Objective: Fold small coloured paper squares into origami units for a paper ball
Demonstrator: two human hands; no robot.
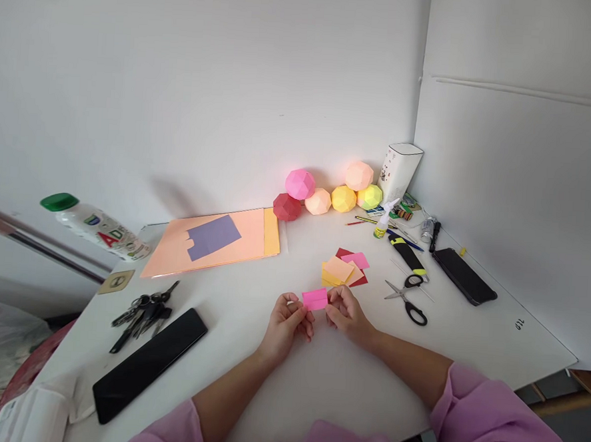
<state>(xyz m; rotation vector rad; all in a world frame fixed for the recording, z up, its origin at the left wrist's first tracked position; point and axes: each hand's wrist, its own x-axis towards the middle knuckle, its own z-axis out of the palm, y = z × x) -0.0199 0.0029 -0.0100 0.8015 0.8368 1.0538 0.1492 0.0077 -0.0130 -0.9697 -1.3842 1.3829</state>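
Note:
A small bright pink piece of paper [315, 299] with a crease across it is held up between both hands, above the white table. My left hand [289, 324] pinches its left edge between thumb and fingers. On the opposite edge, my right hand [347, 315] grips it the same way. Just beyond the hands lies a loose pile of cut paper pieces [339, 268] in peach, yellow, red and pink. To the right of my right hand, black-handled scissors [408, 296] rest with their blades slightly apart.
Faceted paper balls [300, 184] sit against the back wall. A glue bottle [383, 223], a utility knife [407, 256] and a black case [465, 277] lie to the right. Left are peach paper sheets [173, 250], keys [144, 312], a black phone [149, 365] and a white bottle [99, 229].

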